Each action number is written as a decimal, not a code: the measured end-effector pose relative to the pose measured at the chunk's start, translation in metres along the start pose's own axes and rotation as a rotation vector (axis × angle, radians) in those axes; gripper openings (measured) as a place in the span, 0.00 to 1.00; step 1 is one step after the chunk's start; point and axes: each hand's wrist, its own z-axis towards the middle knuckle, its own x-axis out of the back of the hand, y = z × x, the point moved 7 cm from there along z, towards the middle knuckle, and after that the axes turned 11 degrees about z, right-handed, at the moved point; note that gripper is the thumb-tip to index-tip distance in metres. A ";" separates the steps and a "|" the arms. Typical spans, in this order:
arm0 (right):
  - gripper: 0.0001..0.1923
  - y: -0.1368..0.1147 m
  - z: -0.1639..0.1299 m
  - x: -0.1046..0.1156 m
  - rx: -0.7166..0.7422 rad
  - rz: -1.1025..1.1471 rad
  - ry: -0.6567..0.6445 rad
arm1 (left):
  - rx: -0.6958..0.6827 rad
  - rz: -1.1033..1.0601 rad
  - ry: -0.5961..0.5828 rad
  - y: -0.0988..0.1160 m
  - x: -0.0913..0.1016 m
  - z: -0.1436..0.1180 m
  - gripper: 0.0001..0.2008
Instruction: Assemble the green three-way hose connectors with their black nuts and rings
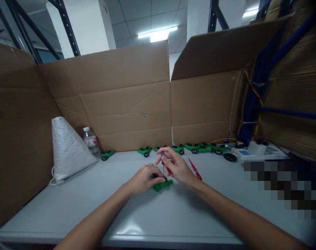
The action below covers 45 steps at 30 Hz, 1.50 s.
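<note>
**Green toy car pinned to the table while a small screwdriver stands on it**

Green toy car (162, 185) lies on the grey table (95, 205), near its middle and close in front of the person. The left hand (144, 178) is clenched around the car's near end, pressing it down, seemingly to keep it from sliding or turning. The right hand (174, 166) sits just above and beside it, its fingertips pinching a thin screwdriver (163, 165) that stands nearly upright with its tip on the car. Holding the tool vertical lets it bear straight down on the part. Both forearms reach in from the bottom edge.

Just right of the right hand, a red tool (195, 169) lies flat on the table, within easy reach. Farther back, a row of green toy cars (196, 148) lines the foot of a cardboard wall (121, 104), well apart from the one in hand. At far left stand a white woven sack (66, 147) and, just beside it, a water bottle (91, 141). At far right sit a white device (247, 151) and a dark round object (230, 157), with coloured wires (254, 93) hanging above.
</note>
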 end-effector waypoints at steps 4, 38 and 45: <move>0.18 0.001 0.000 -0.004 -0.128 0.149 -0.079 | 0.028 -0.061 -0.024 -0.003 0.000 0.000 0.20; 0.21 0.002 0.005 -0.001 -0.076 0.077 -0.103 | -0.004 -0.203 -0.091 -0.002 0.005 0.002 0.17; 0.22 -0.001 -0.002 -0.013 -0.228 0.148 -0.231 | 0.001 -0.423 -0.216 0.008 -0.003 0.000 0.20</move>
